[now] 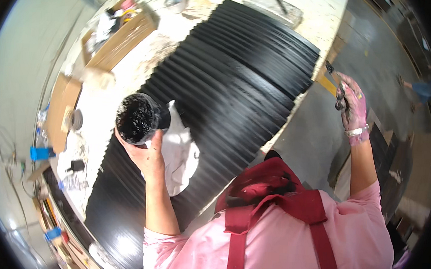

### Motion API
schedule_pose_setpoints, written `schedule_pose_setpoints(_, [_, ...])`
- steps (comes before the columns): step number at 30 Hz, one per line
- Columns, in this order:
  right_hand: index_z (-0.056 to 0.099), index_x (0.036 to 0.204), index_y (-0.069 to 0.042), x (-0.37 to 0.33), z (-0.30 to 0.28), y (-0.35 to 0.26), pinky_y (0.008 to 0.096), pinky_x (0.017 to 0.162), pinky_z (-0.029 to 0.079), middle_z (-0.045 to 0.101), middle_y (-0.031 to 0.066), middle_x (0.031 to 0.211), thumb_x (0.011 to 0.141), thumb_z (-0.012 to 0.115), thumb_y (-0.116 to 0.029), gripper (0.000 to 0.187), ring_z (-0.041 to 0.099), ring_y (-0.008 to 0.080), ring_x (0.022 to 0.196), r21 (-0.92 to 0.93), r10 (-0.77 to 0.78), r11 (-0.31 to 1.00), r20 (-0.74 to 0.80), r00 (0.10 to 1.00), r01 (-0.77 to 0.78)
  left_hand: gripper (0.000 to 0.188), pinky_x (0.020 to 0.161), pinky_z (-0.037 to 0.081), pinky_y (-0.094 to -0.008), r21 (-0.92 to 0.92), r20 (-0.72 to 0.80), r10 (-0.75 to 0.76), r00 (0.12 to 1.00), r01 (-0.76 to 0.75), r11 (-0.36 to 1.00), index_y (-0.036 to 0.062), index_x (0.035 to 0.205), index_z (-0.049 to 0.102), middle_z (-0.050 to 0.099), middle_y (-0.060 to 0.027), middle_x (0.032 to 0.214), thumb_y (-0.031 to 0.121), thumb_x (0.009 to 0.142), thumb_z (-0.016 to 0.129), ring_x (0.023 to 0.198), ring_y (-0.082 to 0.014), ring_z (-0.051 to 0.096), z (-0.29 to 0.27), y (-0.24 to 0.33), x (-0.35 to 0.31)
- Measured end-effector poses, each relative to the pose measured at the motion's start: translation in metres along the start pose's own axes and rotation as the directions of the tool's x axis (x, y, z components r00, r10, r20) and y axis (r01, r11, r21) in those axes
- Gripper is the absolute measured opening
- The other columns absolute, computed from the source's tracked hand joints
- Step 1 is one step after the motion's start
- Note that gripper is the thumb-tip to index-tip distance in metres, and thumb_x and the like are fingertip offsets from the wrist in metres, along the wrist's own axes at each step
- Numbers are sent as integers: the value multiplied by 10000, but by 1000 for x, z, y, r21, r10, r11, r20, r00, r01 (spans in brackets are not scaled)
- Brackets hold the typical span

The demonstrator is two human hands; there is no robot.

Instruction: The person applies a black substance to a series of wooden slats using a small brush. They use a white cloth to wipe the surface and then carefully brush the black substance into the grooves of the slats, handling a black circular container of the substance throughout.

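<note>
My left hand (147,155) is bare and wraps round a tub of black paint (137,118), its open mouth facing up. A crumpled white cloth (176,154) lies beside that hand, on black ribbed panels (219,80) spread over the table. Out past the table's right edge is my right hand (350,101), in a pink glove smeared with black. Its fingers are closed round a small black-tipped tool (329,67); its exact kind is too small to tell. Much of the tool is hidden by the fingers.
A cardboard box (119,40) with mixed items stands at the table's far left, another carton (63,109) nearer. At the far end lies a stained flat tray (273,7) with a dark tool on it. Another person (421,90) is in the distance at right.
</note>
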State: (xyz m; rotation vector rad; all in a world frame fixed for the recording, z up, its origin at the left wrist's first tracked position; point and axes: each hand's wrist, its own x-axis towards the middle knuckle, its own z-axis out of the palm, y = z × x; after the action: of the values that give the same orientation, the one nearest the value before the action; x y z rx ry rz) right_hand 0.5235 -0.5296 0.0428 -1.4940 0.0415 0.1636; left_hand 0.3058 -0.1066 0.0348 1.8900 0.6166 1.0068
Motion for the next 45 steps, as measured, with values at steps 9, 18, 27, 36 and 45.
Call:
schedule_pose_setpoints(9, [615,1186,-21,-31,79,-7,132,503,354,557,-22,828,936,624,-190,302,482,16,687,-11,-13,1000,162,987,15,951,1059,366,-376,-94,-60,-213,975,207,974,-4,1436,311,454,-153,1344,300,691,818,1231,-258,476,-108,-26,-93])
schedule_pose_setpoints(18, [628,1178,-14,-29,115,7,147,505,348,579,-11,805,935,617,-174,291,477,23,635,-108,67,993,284,957,-38,1063,1056,374,-364,-51,-10,-304,953,303,952,1,1439,289,477,-146,1328,278,594,871,1212,-245,502,-95,-12,-116])
schedule_pose_setpoints(27, [671,1111,-50,64,259,-5,227,576,415,638,6,822,897,618,-170,251,509,66,671,-434,-9,810,664,748,395,957,1051,384,-376,118,-144,-181,973,198,973,-8,1421,341,484,-176,1328,277,656,839,1215,-272,503,-123,-30,-41])
schedule_pose_setpoints(36, [712,922,-23,150,381,30,274,615,464,649,40,715,840,639,-144,163,565,116,642,-576,14,613,692,722,540,895,1077,338,-383,158,-126,-279,952,297,942,19,1435,333,439,-176,1371,174,688,801,1252,-295,455,-118,-101,-12])
schedule_pose_setpoints(45, [707,935,-6,169,406,37,237,642,451,657,13,771,865,625,-143,174,541,72,693,-588,101,578,740,665,566,989,1082,336,-393,146,-118,-333,935,349,926,17,1447,313,417,-180,1389,327,663,831,1266,-306,444,-124,-107,-12])
